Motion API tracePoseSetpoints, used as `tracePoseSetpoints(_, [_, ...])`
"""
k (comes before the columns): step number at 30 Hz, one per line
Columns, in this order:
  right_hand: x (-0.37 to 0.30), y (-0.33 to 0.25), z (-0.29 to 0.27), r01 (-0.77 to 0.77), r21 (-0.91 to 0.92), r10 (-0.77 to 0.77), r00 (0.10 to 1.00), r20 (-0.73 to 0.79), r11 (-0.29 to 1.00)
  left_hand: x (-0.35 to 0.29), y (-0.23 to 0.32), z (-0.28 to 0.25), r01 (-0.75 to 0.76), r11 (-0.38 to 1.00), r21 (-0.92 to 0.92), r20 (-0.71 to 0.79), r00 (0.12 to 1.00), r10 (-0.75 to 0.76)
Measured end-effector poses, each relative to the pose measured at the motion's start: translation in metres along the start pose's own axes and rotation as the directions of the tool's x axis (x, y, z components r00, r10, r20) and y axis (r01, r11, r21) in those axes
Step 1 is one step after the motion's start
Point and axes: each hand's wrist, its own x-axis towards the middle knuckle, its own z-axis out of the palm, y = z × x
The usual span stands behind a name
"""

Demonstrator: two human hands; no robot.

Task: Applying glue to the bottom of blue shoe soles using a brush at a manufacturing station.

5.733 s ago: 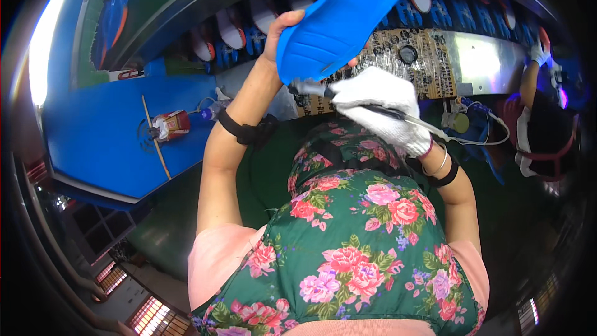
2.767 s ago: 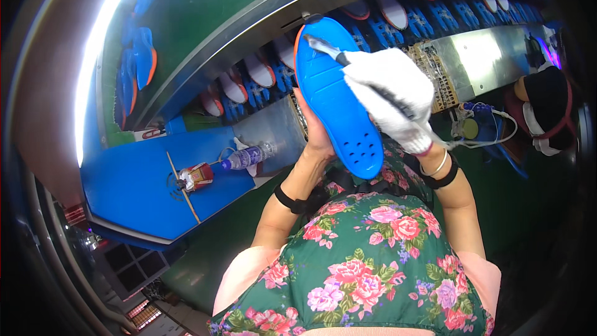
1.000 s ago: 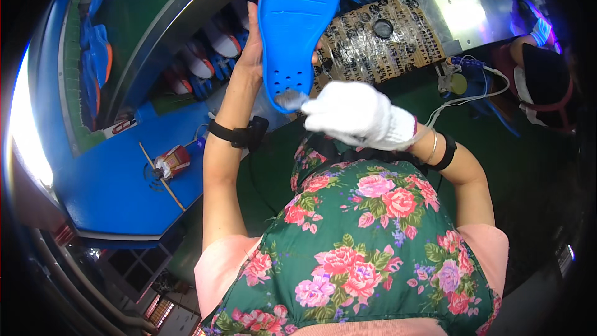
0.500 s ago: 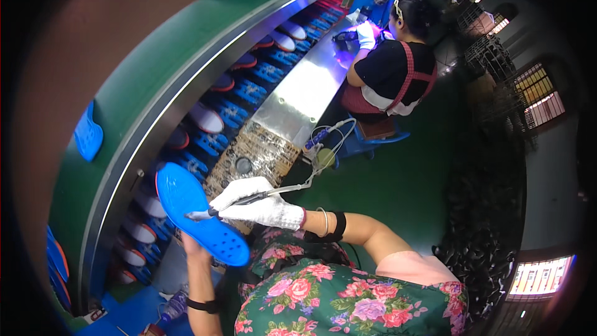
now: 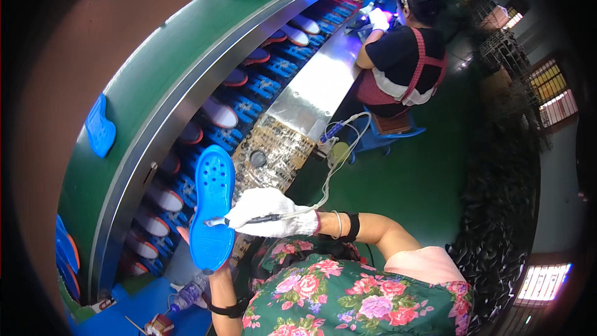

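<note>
A blue shoe sole [image 5: 214, 205] is held up in front of me, its end with several round holes pointing away. My bare left hand [image 5: 220, 269] grips it from beneath near the heel end; a few fingertips show at its left edge, and the rest of the hand is hidden. In a white glove, my right hand [image 5: 264, 211] is closed around a pen-like brush [image 5: 249, 219]. The brush tip meets the sole's upper face near its middle. From the brush's back end a thin clear tube [image 5: 324, 186] runs up to the right.
Behind the sole a conveyor carries shoes [image 5: 221, 114] in rows. Blue soles [image 5: 99, 126] lie on the green ledge [image 5: 146, 65]. A stained worktop [image 5: 280, 155] adjoins a metal one. A co-worker [image 5: 404, 56] sits farther along. Near my left forearm lies a plastic bottle [image 5: 186, 295].
My left hand has turned the sole around, so its holed end now points away instead of toward me. The brush is still against the sole in my right hand.
</note>
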Motion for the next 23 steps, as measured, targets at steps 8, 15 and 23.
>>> tracePoseSetpoints(8, [0.03, -0.017, -0.007, 0.206, -0.326, -0.198, 0.978, 0.059, 0.923, 0.001, -0.027, 0.017, -0.042, 0.981, -0.187, 0.14, 0.988, 0.069])
tracePoseSetpoints(15, [0.09, -0.032, 0.003, 0.327, -0.406, -0.278, 0.944, 0.175, 0.853, -0.007, -0.029, 0.047, 0.163, 0.86, -0.483, 0.294, 0.956, -0.016])
tracePoseSetpoints(23, [0.08, -0.019, 0.034, 0.311, -0.426, -0.241, 0.947, 0.211, 0.85, -0.017, -0.025, 0.012, -0.049, 0.99, 0.134, 0.02, 0.999, 0.047])
